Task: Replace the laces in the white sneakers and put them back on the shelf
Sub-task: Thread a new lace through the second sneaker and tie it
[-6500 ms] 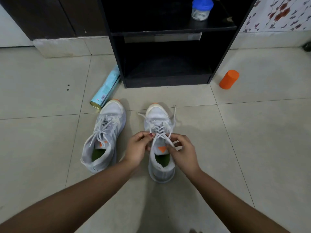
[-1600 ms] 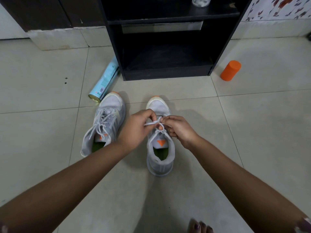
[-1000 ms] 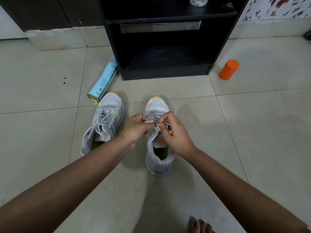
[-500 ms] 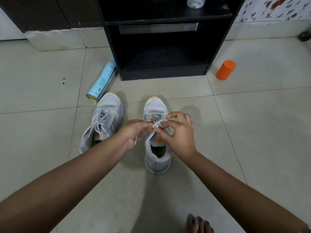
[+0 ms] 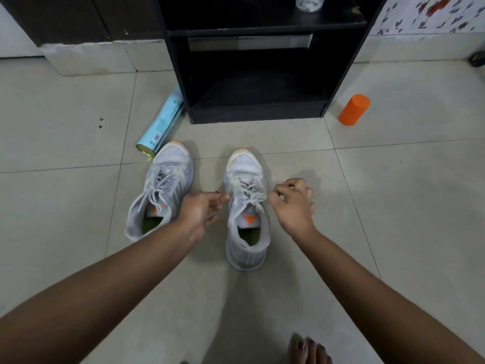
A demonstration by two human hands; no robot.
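On laces (image 5: 249, 197): left hand (image 5: 200, 211), right hand (image 5: 294, 206)

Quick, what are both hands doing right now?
Left hand: pinching the lace.
Right hand: pinching the same lace.

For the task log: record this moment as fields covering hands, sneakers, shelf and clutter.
left hand: pinches lace at right sneaker's left side
right hand: pinches lace at its right side
right sneaker: upright on floor, between hands
left sneaker: beside it, laced, untouched
shelf: black, ahead; sneakers not yet on it
clutter: blue can lying by shelf; orange cylinder standing
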